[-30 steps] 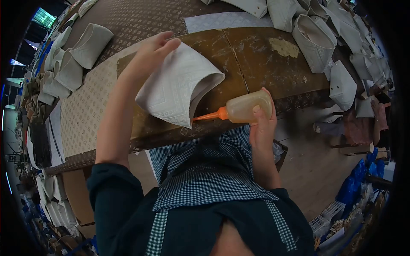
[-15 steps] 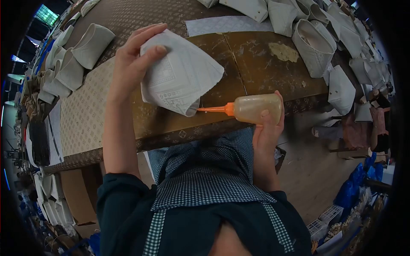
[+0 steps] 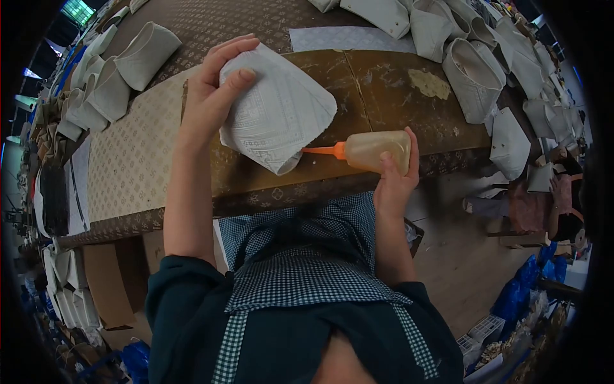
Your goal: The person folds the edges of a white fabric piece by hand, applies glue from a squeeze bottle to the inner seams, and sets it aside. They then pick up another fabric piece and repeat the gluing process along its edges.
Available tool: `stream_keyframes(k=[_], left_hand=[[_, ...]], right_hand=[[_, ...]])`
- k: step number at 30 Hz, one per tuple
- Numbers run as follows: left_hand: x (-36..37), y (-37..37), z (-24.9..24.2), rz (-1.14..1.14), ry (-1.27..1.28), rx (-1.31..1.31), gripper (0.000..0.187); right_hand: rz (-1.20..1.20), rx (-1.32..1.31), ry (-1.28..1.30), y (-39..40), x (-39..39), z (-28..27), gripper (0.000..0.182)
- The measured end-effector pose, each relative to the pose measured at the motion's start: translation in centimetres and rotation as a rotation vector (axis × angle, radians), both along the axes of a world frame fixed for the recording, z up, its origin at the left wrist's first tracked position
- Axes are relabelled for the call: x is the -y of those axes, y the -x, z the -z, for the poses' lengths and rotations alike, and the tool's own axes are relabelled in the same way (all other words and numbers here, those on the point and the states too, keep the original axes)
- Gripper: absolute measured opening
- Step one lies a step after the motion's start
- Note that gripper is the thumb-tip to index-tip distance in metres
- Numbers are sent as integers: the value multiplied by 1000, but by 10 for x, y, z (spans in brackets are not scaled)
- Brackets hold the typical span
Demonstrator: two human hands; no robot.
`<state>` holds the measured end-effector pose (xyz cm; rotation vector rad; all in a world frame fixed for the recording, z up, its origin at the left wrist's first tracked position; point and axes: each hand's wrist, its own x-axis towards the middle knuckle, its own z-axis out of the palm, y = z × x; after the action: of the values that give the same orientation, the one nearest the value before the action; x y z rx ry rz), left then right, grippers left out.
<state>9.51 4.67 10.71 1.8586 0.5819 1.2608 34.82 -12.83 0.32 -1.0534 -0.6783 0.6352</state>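
Left hand (image 3: 214,96) raised over the bench, fingers (image 3: 238,78) curled and spread across what it grips, thumb tucked behind, forearm bare and running straight back to a dark sleeve pushed up at the elbow. Right hand (image 3: 393,176) lower and closer to the body, wrapped in a closed grasp, 1 fingertip pressing on top, wrist bent upward, forearm bare, elbow tucked near the torso.
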Motion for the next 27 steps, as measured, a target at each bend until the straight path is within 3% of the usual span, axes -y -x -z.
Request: stream_keyframes(k=[3,9,21,24,27], left_hand=[[-1,-1,0,-4,-14,-4,42],[-1,-3,2,-4,12,3,43],[6,-5,2,7,128,8,46],[6,-6,1,23,119,1,46],[6,-5,-1,23,90,-39,48]], right_hand=[[22,-100,-49,6,4,-4,66],[-28,72,22,2,13,-3,66],[-37,-122,-20,7,12,-1,67],[18,24,18,9,12,2,65],[-41,-105,30,10,15,-2,68]])
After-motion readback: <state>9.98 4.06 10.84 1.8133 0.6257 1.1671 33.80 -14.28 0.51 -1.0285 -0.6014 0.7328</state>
